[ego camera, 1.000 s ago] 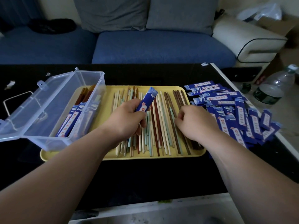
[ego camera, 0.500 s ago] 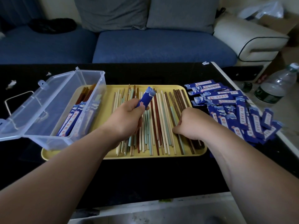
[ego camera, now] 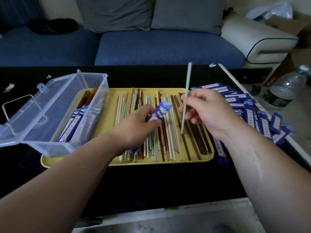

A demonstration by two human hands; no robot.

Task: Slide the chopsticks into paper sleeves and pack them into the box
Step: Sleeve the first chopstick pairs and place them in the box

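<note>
1. Half a second on, the right hand (ego camera: 207, 110) has lifted off the tray and brought up a green chopstick (ego camera: 187, 84). Before, it lay knuckles-up among the loose sticks. The left hand (ego camera: 134, 125) has barely shifted.
2. Thumb and fingers of the right hand pinch the green chopstick at about the middle. It stands nearly upright, its top leaning a little away from the person. Its lower tip hangs close over the brown sticks; whether it touches them I cannot tell.
3. The left hand is curled round a paper sleeve (ego camera: 159, 111) – blue with pale markings. The sleeve's upper end points up toward the right hand, and its lower end pokes out below the heel of the palm.
4. The sleeve's upper end and the green chopstick are near each other but apart.
5. Under both hands lies a yellow tray (ego camera: 168, 163) with loose chopsticks (ego camera: 170, 142) side by side in cream, green and brown.
6. Left of the left hand a clear box (ego camera: 94, 91) sits on the tray's left end, its lid (ego camera: 21, 105) swung open. Inside are sleeved chopsticks (ego camera: 72, 125), their brown ends showing at the far side.
7. Right of the right hand a heap of sleeves (ego camera: 262, 118) covers the black worktop (ego camera: 151, 182).
8. Farther right, past the worktop's edge, stands a water bottle (ego camera: 286, 88).
</note>
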